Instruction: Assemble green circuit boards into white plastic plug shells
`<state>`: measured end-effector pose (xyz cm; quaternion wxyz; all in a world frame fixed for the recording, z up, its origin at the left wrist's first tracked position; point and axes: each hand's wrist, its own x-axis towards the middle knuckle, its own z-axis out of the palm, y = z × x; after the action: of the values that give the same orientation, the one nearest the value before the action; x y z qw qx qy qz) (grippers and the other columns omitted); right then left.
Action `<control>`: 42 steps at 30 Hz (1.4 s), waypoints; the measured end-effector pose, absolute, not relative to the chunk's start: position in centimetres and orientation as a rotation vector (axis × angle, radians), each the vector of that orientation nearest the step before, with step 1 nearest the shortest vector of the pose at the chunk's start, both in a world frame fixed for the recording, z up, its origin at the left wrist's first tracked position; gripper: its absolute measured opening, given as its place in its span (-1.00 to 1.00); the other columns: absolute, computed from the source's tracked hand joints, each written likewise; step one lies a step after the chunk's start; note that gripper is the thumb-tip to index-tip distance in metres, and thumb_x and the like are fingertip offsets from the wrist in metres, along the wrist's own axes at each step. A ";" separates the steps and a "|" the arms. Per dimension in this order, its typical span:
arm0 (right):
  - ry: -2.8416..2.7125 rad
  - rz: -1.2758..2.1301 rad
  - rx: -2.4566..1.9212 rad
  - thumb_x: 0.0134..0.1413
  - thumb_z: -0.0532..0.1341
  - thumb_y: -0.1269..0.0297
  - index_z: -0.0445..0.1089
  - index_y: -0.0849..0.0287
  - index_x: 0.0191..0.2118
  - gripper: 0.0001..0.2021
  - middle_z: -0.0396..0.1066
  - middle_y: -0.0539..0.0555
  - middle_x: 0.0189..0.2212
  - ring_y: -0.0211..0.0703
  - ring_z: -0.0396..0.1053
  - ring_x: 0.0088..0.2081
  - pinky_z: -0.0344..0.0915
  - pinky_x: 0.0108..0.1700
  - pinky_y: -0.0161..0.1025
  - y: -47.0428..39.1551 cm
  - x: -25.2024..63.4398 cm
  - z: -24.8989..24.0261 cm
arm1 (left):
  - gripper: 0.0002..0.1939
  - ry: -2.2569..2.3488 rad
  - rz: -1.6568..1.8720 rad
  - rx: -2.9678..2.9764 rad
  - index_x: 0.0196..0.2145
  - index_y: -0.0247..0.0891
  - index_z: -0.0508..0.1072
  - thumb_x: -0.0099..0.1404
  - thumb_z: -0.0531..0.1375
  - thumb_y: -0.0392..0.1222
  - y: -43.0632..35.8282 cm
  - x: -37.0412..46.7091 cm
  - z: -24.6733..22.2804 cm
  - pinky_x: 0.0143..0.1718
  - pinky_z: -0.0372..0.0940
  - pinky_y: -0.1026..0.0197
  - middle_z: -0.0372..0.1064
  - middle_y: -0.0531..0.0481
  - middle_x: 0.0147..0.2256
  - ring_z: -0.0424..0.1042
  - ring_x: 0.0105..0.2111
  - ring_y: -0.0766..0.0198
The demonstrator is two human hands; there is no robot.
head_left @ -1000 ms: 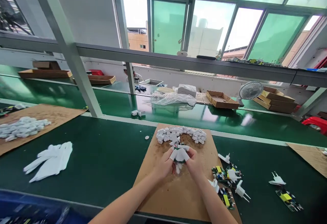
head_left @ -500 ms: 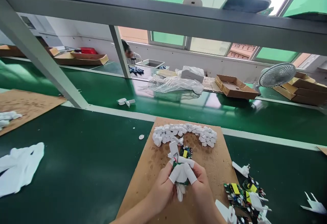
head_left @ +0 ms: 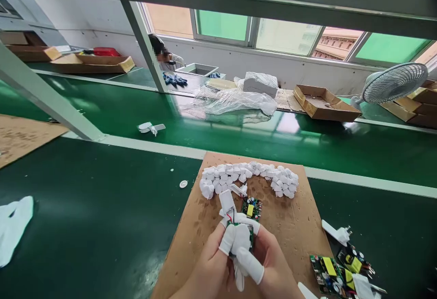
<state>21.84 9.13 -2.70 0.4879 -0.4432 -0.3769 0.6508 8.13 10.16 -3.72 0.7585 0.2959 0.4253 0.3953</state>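
White fingertip covers are on the fingers of both my hands. My left hand (head_left: 213,246) and my right hand (head_left: 269,255) close round a green circuit board (head_left: 251,237) with a white material over its front, largely hidden by the fingers. Red and black wires run from the board to a white plastic plug housing (head_left: 227,201) just above my left fingers. Behind my hands, another circuit board with a yellow component (head_left: 251,207) lies on the brown cardboard sheet (head_left: 280,230). An arc of small white pieces (head_left: 221,178) sits at the sheet's far end.
Circuit boards (head_left: 329,271) and a white plug part (head_left: 336,233) lie at the right. A white cloth or glove (head_left: 15,228) is far left. Beyond are plastic film (head_left: 239,101), a cardboard tray (head_left: 324,103), a fan (head_left: 394,83) and a seated person (head_left: 160,51).
The camera view has tilted down and shifted. My right thumb has moved lower over the white material, while both hands keep hold of the board.
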 end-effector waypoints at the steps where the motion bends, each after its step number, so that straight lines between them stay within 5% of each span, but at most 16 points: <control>1: -0.912 1.592 -1.077 -0.06 0.54 -0.16 0.57 0.14 0.11 -0.33 0.61 0.23 -0.06 0.08 0.58 -0.07 0.52 0.07 -0.03 9.1 21.9 -2.2 | -0.28 0.927 0.854 0.627 0.10 -0.27 0.48 0.27 0.30 0.39 10.2 8.0 -3.7 -0.71 0.18 0.36 0.38 0.10 -0.55 0.30 -0.67 0.37; 7: -0.909 1.672 -1.081 -0.08 0.57 -0.11 0.64 0.12 -0.03 -0.45 0.63 0.17 -0.19 0.04 0.57 -0.14 0.52 0.00 -0.10 9.5 23.0 0.3 | -0.15 0.711 0.808 0.627 0.08 -0.28 0.49 0.12 0.34 0.50 10.8 7.7 -3.2 -0.72 0.27 0.34 0.44 0.01 -0.47 0.34 -0.65 0.33; 11: -0.813 1.663 -1.053 -0.04 0.54 -0.12 0.65 0.15 -0.10 -0.51 0.60 0.13 -0.34 -0.03 0.56 -0.27 0.53 -0.15 -0.15 9.4 23.0 -0.2 | -0.32 0.759 0.724 0.837 0.21 -0.24 0.40 0.33 0.32 0.27 10.5 7.1 -2.0 -0.57 0.34 0.36 0.47 -0.05 -0.31 0.34 -0.58 0.42; 18: -0.685 1.656 -1.002 0.04 0.49 -0.13 0.63 0.21 -0.14 -0.52 0.52 0.10 -0.48 -0.19 0.41 -0.58 0.36 -0.61 -0.30 9.1 21.6 -2.7 | -0.23 0.825 0.679 0.965 0.33 -0.23 0.29 0.38 0.24 0.32 10.1 7.4 -2.0 -0.50 0.29 0.35 0.38 0.00 -0.31 0.27 -0.54 0.44; 25: -0.721 1.424 -1.119 -0.12 0.59 -0.05 0.62 0.24 -0.38 -0.58 0.48 0.08 -0.55 -0.22 0.39 -0.53 0.41 -0.51 -0.31 9.3 21.7 -3.8 | -0.19 0.874 0.690 1.027 0.29 -0.27 0.33 0.34 0.25 0.38 9.7 7.9 -3.1 -0.50 0.29 0.33 0.28 0.06 -0.37 0.27 -0.52 0.39; 31: -0.764 1.612 -1.066 0.17 0.40 -0.16 0.62 0.19 -0.13 -0.55 0.53 0.10 -0.48 -0.18 0.41 -0.59 0.36 -0.59 -0.28 9.0 22.2 -3.9 | -0.10 0.791 0.692 0.850 0.13 -0.31 0.42 0.16 0.30 0.52 10.9 8.3 -0.8 -0.56 0.27 0.33 0.37 0.01 -0.36 0.32 -0.57 0.40; 42: -1.094 1.617 -1.049 0.13 0.44 -0.13 0.62 0.18 -0.07 -0.54 0.50 0.03 -0.51 -0.21 0.39 -0.50 0.40 -0.45 -0.31 10.0 22.5 0.4 | -0.19 0.953 0.727 0.879 -0.04 -0.30 0.43 0.22 0.19 0.56 10.5 7.7 -1.4 -0.72 0.14 0.36 0.35 0.10 -0.60 0.23 -0.72 0.39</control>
<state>22.53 9.98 0.41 0.4464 -0.4234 -0.4416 0.6530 7.73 10.54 -1.40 0.7362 0.4001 0.4340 0.3309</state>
